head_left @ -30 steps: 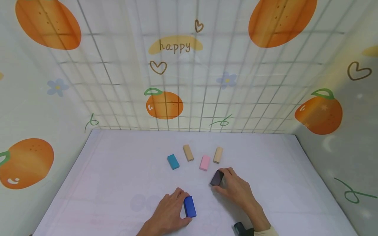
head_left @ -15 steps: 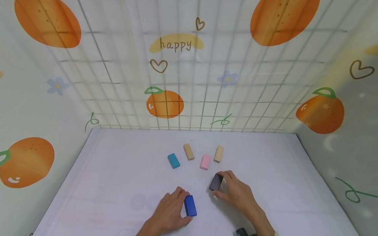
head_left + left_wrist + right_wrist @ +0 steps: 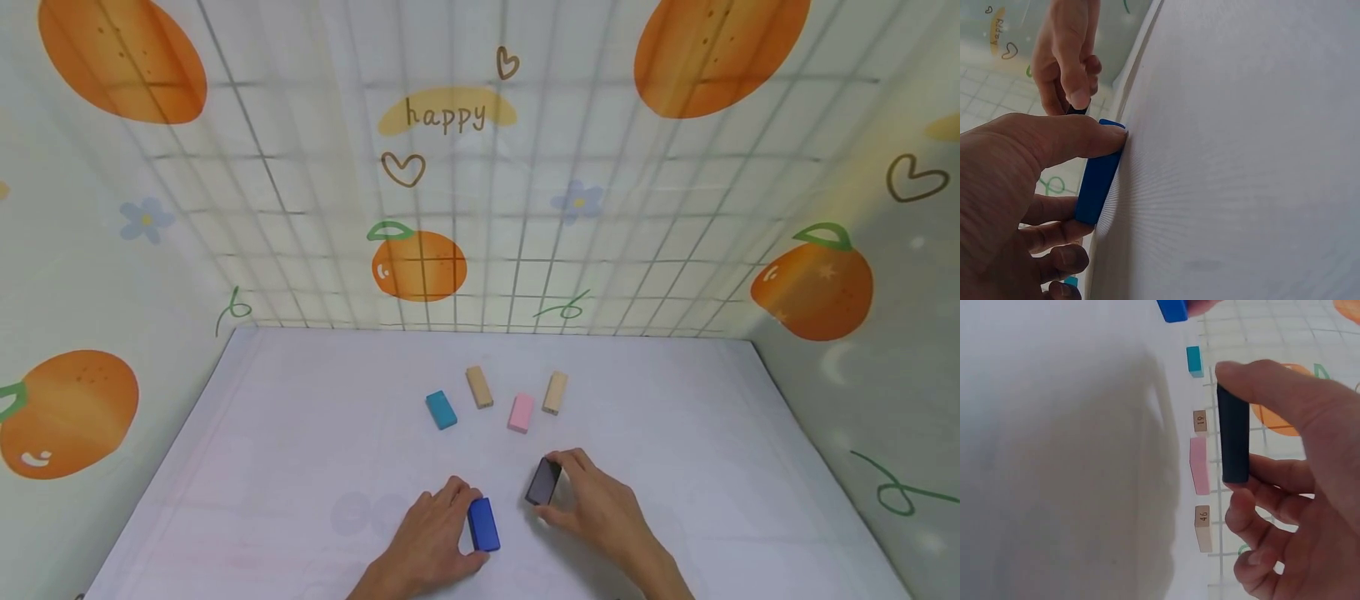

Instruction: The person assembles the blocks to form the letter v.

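Near the front of the table, my left hand [image 3: 429, 537] holds a blue block [image 3: 483, 525] by its two ends, thumb at the near end and fingers at the far end. The left wrist view shows the same blue block [image 3: 1101, 172] between thumb and fingers. My right hand [image 3: 603, 508] pinches a black block [image 3: 543, 482] by its ends, just right of and beyond the blue one. In the right wrist view the black block [image 3: 1234, 434] appears raised off the table, with a gap between it and the blue block [image 3: 1173, 309].
Beyond the hands lie a teal block [image 3: 441, 410], a pink block [image 3: 521, 413] and two plain wooden blocks, one on the left [image 3: 479, 387] and one on the right [image 3: 555, 393]. Numbers mark the wooden ends. A printed curtain [image 3: 322, 242] encloses the white table [image 3: 300, 433].
My right hand has brought the black block toward me and slightly left, nearer the blue block. The left hand and its blue block stay in place.
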{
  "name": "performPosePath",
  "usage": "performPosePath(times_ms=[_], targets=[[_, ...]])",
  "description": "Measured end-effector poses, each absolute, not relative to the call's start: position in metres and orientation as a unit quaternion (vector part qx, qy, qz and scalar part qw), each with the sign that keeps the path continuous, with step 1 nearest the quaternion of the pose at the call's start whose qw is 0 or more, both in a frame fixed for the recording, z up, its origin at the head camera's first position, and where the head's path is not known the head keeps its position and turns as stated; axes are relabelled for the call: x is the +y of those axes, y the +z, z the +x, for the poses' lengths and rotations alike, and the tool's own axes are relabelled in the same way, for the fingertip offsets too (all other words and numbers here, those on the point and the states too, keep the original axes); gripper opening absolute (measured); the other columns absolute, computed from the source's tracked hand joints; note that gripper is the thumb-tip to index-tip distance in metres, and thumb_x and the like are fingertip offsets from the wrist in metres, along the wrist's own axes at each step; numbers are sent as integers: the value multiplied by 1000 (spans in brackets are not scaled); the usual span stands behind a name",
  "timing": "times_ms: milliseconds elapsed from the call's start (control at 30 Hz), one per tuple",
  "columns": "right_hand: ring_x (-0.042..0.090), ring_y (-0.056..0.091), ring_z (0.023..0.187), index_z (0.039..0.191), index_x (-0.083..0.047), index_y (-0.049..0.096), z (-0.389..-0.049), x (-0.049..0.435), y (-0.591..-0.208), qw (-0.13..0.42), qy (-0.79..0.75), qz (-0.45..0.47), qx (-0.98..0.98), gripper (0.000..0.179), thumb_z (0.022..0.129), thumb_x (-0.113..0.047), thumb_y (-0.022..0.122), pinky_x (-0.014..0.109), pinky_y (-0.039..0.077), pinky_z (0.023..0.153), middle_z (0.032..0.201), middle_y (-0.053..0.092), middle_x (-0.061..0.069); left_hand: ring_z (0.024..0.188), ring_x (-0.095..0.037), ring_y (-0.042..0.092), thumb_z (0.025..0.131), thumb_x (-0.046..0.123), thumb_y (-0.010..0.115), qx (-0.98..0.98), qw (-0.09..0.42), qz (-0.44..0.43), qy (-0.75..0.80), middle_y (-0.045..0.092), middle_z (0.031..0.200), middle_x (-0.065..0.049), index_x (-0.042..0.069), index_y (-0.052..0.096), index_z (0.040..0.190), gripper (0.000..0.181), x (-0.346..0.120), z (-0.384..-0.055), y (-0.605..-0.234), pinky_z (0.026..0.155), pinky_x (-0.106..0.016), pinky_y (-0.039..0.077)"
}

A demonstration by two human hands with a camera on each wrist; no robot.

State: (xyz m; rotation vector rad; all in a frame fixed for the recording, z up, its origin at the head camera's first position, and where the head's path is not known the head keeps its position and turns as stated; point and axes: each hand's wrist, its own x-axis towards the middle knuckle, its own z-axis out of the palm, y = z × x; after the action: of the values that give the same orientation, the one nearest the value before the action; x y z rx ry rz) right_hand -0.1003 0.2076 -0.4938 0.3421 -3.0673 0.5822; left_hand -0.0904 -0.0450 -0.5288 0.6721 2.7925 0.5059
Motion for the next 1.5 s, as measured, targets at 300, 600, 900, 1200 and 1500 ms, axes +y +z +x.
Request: performPosePath(times_ms=[300, 600, 900, 1200, 1500], targets=[[5, 55, 80, 127, -20, 62, -94, 202, -493, -12, 180, 109, -978, 68, 71, -45, 91, 30, 54, 69, 121, 61, -5, 92, -12, 50, 79, 54, 81, 951, 119, 226, 174, 52, 124, 4, 21, 56, 136, 71, -45, -91, -529, 81, -32, 46], [2, 52, 79, 124, -23, 62, -86, 197, -498, -10, 182, 123, -976, 65, 70, -45, 91, 27, 52, 66, 118, 60, -10, 94, -12, 50, 79, 53, 82, 950, 114, 231, 177, 51, 124, 4, 20, 56, 136, 71, -45, -91, -529, 82, -31, 45], [1, 55, 84, 123, -22, 62, -81, 193, -503, -17, 172, 138, -975, 67, 69, -47, 91, 27, 54, 71, 115, 59, -12, 92, -12, 50, 79, 52, 82, 948, 102, 239, 183, 51, 123, 4, 20, 56, 135, 70, -46, -89, -530, 79, -30, 44], [6, 56, 84, 125, -20, 61, -80, 193, -503, -62, 176, 141, -972, 68, 70, -50, 89, 34, 57, 77, 114, 60, -8, 91, -13, 50, 78, 53, 82, 949, 117, 230, 182, 51, 124, 4, 21, 55, 136, 71, -46, -90, -528, 79, -31, 45], [11, 57, 86, 125, -19, 61, -79, 189, -508, -94, 193, 128, -968, 70, 69, -48, 91, 45, 57, 83, 115, 60, -4, 90, -12, 49, 78, 52, 82, 948, 103, 239, 184, 51, 122, 4, 20, 56, 133, 70, -47, -90, -529, 77, -29, 43]])
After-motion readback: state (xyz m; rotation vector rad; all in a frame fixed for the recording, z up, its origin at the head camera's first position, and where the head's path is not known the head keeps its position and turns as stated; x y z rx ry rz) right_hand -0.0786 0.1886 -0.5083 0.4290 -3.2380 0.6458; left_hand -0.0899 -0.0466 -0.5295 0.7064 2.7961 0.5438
